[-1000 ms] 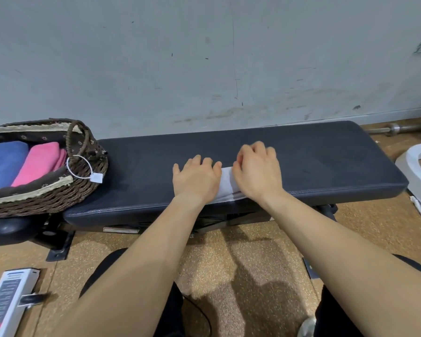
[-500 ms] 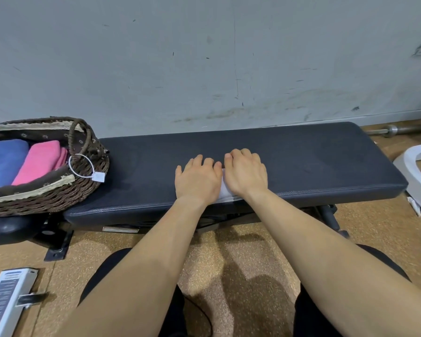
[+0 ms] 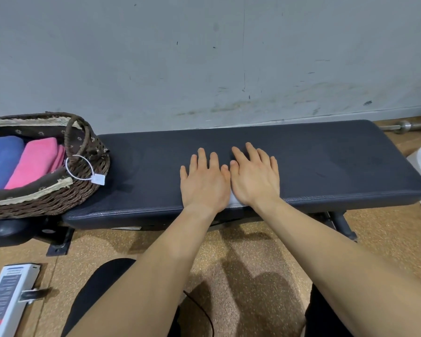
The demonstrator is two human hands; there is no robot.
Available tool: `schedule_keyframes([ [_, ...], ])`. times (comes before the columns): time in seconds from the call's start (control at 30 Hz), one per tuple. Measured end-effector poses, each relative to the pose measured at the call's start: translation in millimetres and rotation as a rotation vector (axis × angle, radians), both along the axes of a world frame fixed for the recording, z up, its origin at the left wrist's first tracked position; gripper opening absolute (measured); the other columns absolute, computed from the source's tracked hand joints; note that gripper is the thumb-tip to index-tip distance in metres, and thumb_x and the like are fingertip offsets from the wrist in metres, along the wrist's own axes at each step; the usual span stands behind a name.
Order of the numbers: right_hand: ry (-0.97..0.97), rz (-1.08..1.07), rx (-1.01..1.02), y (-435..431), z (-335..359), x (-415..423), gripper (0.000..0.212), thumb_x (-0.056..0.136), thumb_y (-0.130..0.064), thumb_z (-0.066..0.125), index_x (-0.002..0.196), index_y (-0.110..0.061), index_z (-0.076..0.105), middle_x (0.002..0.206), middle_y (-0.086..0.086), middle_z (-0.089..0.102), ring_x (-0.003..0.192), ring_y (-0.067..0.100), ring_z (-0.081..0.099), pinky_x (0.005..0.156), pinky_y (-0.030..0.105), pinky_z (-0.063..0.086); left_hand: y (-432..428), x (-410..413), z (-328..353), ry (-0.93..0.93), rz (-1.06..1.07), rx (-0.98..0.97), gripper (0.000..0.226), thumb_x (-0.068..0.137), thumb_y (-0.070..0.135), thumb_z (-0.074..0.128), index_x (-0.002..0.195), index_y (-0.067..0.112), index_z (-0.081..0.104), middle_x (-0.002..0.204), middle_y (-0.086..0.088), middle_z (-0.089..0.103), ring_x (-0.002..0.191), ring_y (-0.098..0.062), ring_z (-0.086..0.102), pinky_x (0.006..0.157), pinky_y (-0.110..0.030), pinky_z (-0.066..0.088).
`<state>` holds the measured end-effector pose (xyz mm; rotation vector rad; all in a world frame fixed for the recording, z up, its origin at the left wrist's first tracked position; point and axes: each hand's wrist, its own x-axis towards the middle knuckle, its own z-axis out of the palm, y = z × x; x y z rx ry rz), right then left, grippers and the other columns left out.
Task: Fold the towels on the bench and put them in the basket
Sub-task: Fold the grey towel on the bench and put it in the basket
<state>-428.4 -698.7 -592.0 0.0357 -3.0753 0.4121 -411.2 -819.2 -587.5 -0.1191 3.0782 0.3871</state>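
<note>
Dark padded bench (image 3: 326, 166) runs along the wall. Wicker basket (image 3: 46, 205) sits at its left end, with a folded blue towel (image 3: 0, 161) and pink towel (image 3: 34, 161) side by side inside. Left hand (image 3: 204, 183) and right hand (image 3: 253, 181) lie flat, palms down, fingers straight and slightly spread, thumbs touching. Both press on the white towel (image 3: 233, 203) at the bench's near edge, gripping nothing. The towel is almost fully covered, only a thin white sliver shows between the wrists. A second ago the right fingers were curled and more white showed between the hands; now the right hand is flattened and closer to the left.
</note>
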Motion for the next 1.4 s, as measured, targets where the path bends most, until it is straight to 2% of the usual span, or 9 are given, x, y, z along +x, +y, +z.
schedule_keyframes([
  [0.33, -0.028, 0.023, 0.028, 3, -6, -7, 0.051, 0.103, -0.041, 0.022, 0.154, -0.037, 0.029, 0.166, 0.002, 0.019, 0.152, 0.028, 0.016, 0.123, 0.054, 0.011, 5, -4, -5, 0.015, -0.006, -0.095, 0.057, 0.105, 0.043, 0.014, 0.158, 0.024, 0.011, 0.167, -0.008, 0.007, 0.152, -0.028, 0.012, 0.12, -0.057, 0.012],
  [0.57, -0.109, 0.055, 0.057, 3, -1, -9, 0.055, 0.104, -0.043, 0.016, 0.158, -0.037, 0.012, 0.168, 0.001, 0.005, 0.154, 0.029, 0.002, 0.123, 0.053, 0.002, 6, -4, 0, -0.051, -0.002, -0.114, 0.056, 0.105, 0.044, 0.013, 0.158, 0.028, 0.009, 0.167, -0.009, 0.003, 0.153, -0.03, 0.008, 0.119, -0.061, 0.007],
  [0.67, -0.138, 0.076, 0.041, 4, 3, -10, 0.055, 0.104, -0.042, 0.015, 0.158, -0.036, 0.012, 0.168, 0.001, 0.004, 0.154, 0.028, 0.0, 0.124, 0.052, 0.001, 4, -6, 3, -0.084, -0.019, -0.113, 0.055, 0.105, 0.043, 0.013, 0.158, 0.027, 0.013, 0.167, -0.009, 0.004, 0.153, -0.03, 0.007, 0.121, -0.058, 0.006],
  [0.8, -0.183, 0.074, -0.018, 5, 7, -10, 0.054, 0.105, -0.042, 0.016, 0.158, -0.032, 0.019, 0.168, -0.001, 0.006, 0.154, 0.026, 0.001, 0.124, 0.05, 0.001, -4, -7, 4, -0.082, -0.075, -0.018, 0.051, 0.106, 0.037, 0.017, 0.154, 0.023, 0.027, 0.166, -0.004, 0.012, 0.153, -0.02, 0.01, 0.123, -0.052, 0.011],
  [0.9, -0.24, 0.051, -0.115, 7, 12, -14, 0.055, 0.104, -0.044, 0.02, 0.156, -0.028, 0.027, 0.168, 0.0, 0.009, 0.154, 0.026, 0.002, 0.124, 0.049, 0.003, -15, -10, 12, -0.106, -0.087, 0.201, 0.048, 0.107, 0.035, 0.02, 0.15, 0.022, 0.038, 0.165, 0.001, 0.018, 0.153, -0.015, 0.013, 0.123, -0.045, 0.013],
  [0.97, -0.266, 0.045, -0.168, 11, 14, -13, 0.056, 0.104, -0.047, 0.023, 0.155, -0.025, 0.031, 0.167, 0.0, 0.011, 0.154, 0.026, 0.004, 0.124, 0.049, 0.004, -21, -6, 15, -0.116, -0.148, 0.234, 0.047, 0.108, 0.035, 0.021, 0.149, 0.022, 0.04, 0.164, 0.002, 0.021, 0.152, -0.014, 0.013, 0.123, -0.042, 0.014],
  [1.03, -0.255, 0.062, -0.129, 12, 18, -10, 0.057, 0.103, -0.048, 0.026, 0.154, -0.024, 0.034, 0.166, 0.001, 0.016, 0.153, 0.027, 0.008, 0.124, 0.049, 0.006, -26, -1, 16, -0.094, -0.205, 0.153, 0.048, 0.108, 0.037, 0.019, 0.148, 0.023, 0.042, 0.164, 0.002, 0.024, 0.152, -0.015, 0.015, 0.122, -0.042, 0.017],
  [1.17, -0.022, 0.156, -0.012, -1, 33, -7, 0.048, 0.102, -0.03, 0.037, 0.149, -0.022, 0.04, 0.156, 0.0, 0.038, 0.145, 0.023, 0.031, 0.123, 0.044, 0.014, -25, 1, 8, -0.054, -0.214, 0.025, 0.047, 0.108, 0.037, 0.018, 0.146, 0.023, 0.041, 0.164, -0.001, 0.022, 0.152, -0.02, 0.016, 0.121, -0.049, 0.019],
  [1.4, 0.054, 0.133, 0.152, -7, 2, -2, 0.046, 0.103, -0.041, 0.024, 0.132, -0.024, 0.056, 0.139, -0.002, 0.055, 0.129, 0.025, 0.048, 0.117, 0.047, 0.026, -21, 2, 0, -0.015, -0.166, -0.103, 0.048, 0.107, 0.036, 0.021, 0.152, 0.02, 0.029, 0.165, -0.004, 0.015, 0.153, -0.024, 0.012, 0.122, -0.054, 0.014],
])
